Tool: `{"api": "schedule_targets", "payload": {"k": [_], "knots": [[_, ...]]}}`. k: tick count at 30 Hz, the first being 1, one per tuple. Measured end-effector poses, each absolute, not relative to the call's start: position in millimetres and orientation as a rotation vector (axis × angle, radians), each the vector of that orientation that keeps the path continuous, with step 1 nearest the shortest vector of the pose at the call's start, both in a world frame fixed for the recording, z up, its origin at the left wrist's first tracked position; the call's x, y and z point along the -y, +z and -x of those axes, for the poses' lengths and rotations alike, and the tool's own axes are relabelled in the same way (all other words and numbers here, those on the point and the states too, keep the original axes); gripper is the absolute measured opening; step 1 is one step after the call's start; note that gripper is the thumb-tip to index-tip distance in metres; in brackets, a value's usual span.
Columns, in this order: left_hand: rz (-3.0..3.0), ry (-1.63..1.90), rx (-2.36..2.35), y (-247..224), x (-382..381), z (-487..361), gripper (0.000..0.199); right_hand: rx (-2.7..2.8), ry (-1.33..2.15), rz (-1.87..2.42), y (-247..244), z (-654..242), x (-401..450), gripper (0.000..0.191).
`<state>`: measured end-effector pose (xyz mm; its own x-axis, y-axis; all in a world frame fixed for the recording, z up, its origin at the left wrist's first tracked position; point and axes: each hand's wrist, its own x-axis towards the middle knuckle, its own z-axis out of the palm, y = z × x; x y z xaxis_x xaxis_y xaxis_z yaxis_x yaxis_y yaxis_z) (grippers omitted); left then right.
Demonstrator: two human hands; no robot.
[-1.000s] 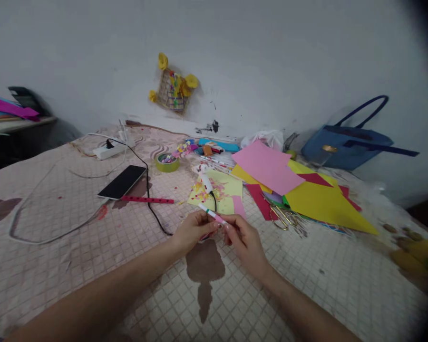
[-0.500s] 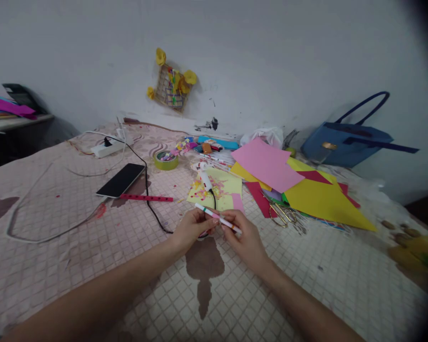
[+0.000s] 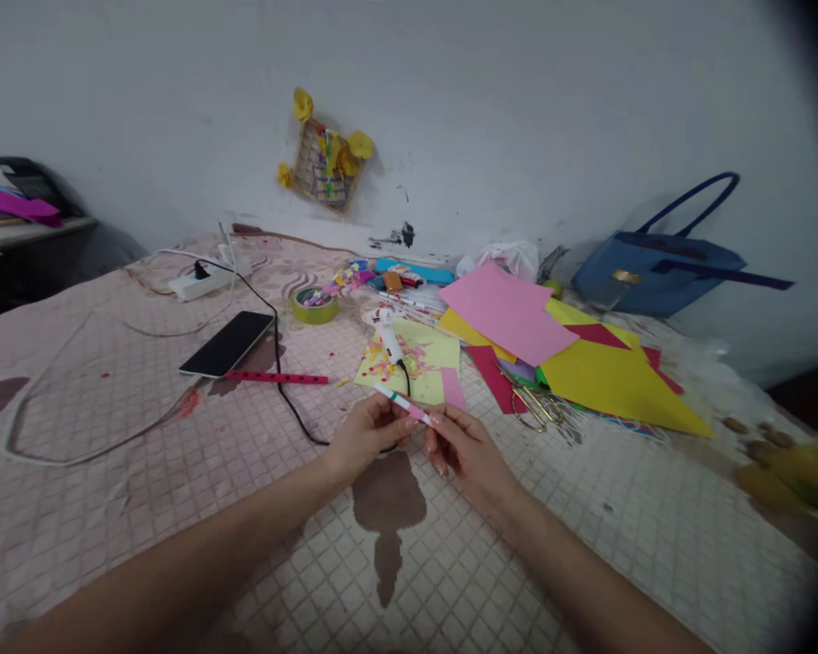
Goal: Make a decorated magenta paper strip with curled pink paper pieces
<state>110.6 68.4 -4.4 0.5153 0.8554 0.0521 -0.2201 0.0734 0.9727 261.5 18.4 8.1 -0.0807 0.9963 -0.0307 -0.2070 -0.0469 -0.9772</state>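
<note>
A slim white felt-tip pen with a green band slants in front of me, above the table. Pink paper lies around its middle. My left hand is closed in a pinch on the pen at the pink part. My right hand is closed at the pen's right end, thumb and forefinger against it, the other fingers curled below. Those fingers hide that end. Just beyond the hands, a white glue gun rests on a pale yellow sheet strewn with small paper bits.
Right of the hands lie gold-handled scissors and stacked pink paper and yellow paper. To the left are a phone, a red perforated strip, a tape roll and a black cable. A blue bag stands by the wall.
My right hand's fingers have shifted on the pen, now covering its right end, which stuck out before. The left hand keeps its pinch. The view has moved slightly.
</note>
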Motion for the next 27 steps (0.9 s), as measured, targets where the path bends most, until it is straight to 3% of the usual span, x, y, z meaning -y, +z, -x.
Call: {"api": "schedule_targets", "payload": {"k": [8, 11, 18, 22, 27], "knots": [[-1.228, 0.897, -0.750, -7, -69, -111, 0.029, 1.303, 1.132, 1.125, 4, -264, -16, 0.025], [-1.260, 0.875, -0.742, -8, -71, -111, 0.027, 1.365, 1.045, 1.159, 6, -264, -15, 0.018], [-1.215, 0.862, -0.636, -5, -70, -111, 0.036, 1.208, 1.271, 1.083, 7, -265, -18, 0.018], [-1.218, 0.865, -0.634, 0, -68, -111, 0.029, 1.164, 1.351, 1.083, 5, -265, -18, 0.021], [-1.177, 0.872, -0.730, 2, -67, -111, 0.029, 1.460, 0.895, 1.191, 8, -264, -14, 0.019]]}}
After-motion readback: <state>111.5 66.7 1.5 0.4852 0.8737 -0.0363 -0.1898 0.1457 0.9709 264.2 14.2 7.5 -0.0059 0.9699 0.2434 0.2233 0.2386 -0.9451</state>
